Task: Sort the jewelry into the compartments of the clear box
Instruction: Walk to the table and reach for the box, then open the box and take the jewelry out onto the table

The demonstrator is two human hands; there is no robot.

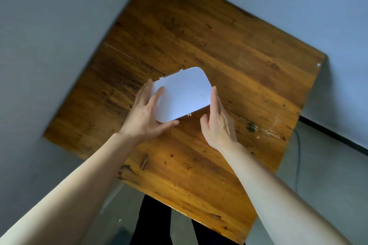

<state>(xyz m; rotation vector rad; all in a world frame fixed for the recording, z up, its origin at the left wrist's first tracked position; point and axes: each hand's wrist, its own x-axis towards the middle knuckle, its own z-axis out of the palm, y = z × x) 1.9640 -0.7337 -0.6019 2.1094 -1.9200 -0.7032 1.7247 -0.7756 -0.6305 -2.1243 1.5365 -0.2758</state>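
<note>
A flat box (186,92) with rounded corners lies closed in the middle of the wooden table (229,49); glare makes its lid look plain white. A small gold clasp (189,114) shows on its near edge and hinge tabs on its far edge. My left hand (146,113) grips the box's left end, fingers spread on the lid and thumb under the near corner. My right hand (218,119) rests flat against the box's right end, fingers straight. No jewelry is visible.
The table fills a corner between pale grey walls. Its near edge runs diagonally at the bottom, above my dark trouser legs (153,223). A dark cable (298,157) hangs past the table's right edge. Scuffs mark the wood at the right.
</note>
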